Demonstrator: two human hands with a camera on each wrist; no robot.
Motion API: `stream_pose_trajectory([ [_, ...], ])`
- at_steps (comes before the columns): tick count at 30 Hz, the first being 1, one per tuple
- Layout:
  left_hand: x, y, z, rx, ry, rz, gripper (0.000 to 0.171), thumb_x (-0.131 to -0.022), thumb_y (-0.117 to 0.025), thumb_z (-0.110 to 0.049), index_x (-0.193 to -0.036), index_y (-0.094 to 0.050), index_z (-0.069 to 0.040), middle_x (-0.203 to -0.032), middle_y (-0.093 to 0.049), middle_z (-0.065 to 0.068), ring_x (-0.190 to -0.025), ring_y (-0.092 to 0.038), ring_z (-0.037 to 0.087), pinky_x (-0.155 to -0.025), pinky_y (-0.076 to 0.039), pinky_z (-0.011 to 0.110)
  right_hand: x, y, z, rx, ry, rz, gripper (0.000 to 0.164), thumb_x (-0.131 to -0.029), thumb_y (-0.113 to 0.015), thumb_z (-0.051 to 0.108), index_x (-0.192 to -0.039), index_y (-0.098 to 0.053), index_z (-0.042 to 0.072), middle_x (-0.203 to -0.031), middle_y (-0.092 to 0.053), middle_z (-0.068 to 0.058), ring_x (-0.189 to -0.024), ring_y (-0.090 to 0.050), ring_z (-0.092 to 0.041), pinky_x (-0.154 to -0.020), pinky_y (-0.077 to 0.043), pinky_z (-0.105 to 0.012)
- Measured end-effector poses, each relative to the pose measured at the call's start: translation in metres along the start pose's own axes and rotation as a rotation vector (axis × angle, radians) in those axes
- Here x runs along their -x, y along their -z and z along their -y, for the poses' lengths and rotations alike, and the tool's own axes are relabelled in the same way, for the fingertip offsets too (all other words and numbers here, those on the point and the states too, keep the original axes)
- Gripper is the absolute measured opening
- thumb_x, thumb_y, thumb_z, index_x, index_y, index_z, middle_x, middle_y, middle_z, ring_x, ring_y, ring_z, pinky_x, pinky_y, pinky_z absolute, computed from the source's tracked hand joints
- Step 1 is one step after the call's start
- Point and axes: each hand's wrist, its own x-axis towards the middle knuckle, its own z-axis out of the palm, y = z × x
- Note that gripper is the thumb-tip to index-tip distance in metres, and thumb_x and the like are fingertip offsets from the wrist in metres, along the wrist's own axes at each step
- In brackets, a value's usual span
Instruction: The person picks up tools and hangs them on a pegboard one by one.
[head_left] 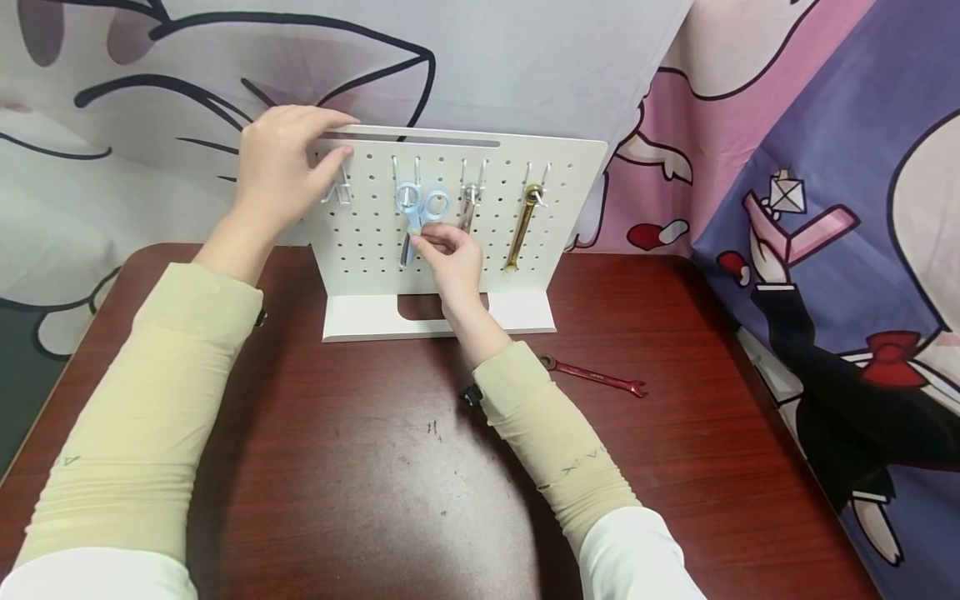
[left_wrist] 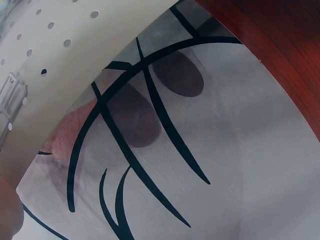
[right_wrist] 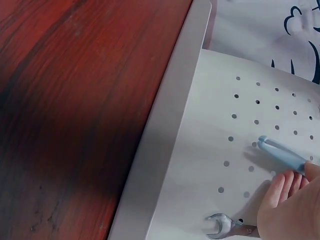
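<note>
A white pegboard stands on the table, and my left hand grips its top left corner between thumb and fingers. Light blue scissors hang handles-up on a hook near the board's middle. My right hand pinches them just below the finger loops. The right wrist view shows the blue-covered scissor blades pointing down the board, beside the right hand. Just right of the scissors hangs a silver wrench, partly hidden by that hand. In the left wrist view only a bit of the left hand appears.
A gold-coloured wrench hangs at the board's right. An unloaded hook sits near the left hand. On the reddish-brown table a red wrench lies right of the base. Printed cloth hangs behind.
</note>
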Motion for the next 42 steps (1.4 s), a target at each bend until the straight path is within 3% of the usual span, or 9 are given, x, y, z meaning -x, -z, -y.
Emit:
stream_pose_trajectory([
  [9,0.0,0.0,0.002,-0.006,-0.012,-0.009,0.027,-0.099,-0.071,-0.01,-0.125,-0.077,-0.007,-0.125,-0.078,0.015,-0.12,-0.071,0.04,-0.102,-0.052,0.058,0.001,0.008,0.002,0.032,-0.004,0.125,0.025,-0.093,-0.075,-0.007,-0.118,-0.074,-0.012,-0.12,-0.075,-0.03,-0.081,-0.067,0.001,-0.081,-0.058,-0.014],
  [17,-0.001,-0.002,0.0,-0.002,-0.009,-0.003,0.027,-0.099,-0.071,-0.01,-0.125,-0.077,-0.007,-0.125,-0.078,0.016,-0.121,-0.07,0.04,-0.103,-0.052,0.058,0.01,0.029,0.002,0.108,-0.037,0.237,0.026,-0.093,-0.075,-0.005,-0.119,-0.075,-0.009,-0.117,-0.076,-0.029,-0.084,-0.07,0.001,-0.086,-0.059,-0.017],
  [25,-0.002,-0.003,0.0,-0.005,-0.011,-0.002,0.027,-0.099,-0.071,-0.01,-0.125,-0.077,-0.007,-0.126,-0.078,0.016,-0.121,-0.07,0.041,-0.104,-0.052,0.058,0.02,0.069,-0.001,0.28,-0.02,0.337,0.027,-0.093,-0.077,0.001,-0.119,-0.076,-0.006,-0.115,-0.078,-0.025,-0.084,-0.07,-0.002,-0.084,-0.058,-0.018],
  [33,-0.002,-0.003,0.001,-0.004,-0.015,-0.003,0.027,-0.099,-0.07,-0.011,-0.125,-0.077,-0.007,-0.126,-0.078,0.015,-0.121,-0.07,0.04,-0.105,-0.052,0.056,0.026,0.115,0.008,0.486,-0.02,0.417,0.028,-0.092,-0.079,0.003,-0.118,-0.076,-0.003,-0.115,-0.079,-0.022,-0.093,-0.076,-0.014,-0.084,-0.061,-0.021],
  [42,0.0,-0.002,0.003,-0.003,-0.015,-0.008,0.028,-0.099,-0.071,-0.01,-0.125,-0.077,-0.007,-0.125,-0.078,0.016,-0.12,-0.07,0.041,-0.104,-0.052,0.057,0.033,0.162,0.009,0.631,0.026,0.477,0.021,-0.09,-0.079,0.002,-0.11,-0.078,-0.003,-0.103,-0.08,-0.02,-0.085,-0.072,-0.006,-0.078,-0.058,-0.017],
])
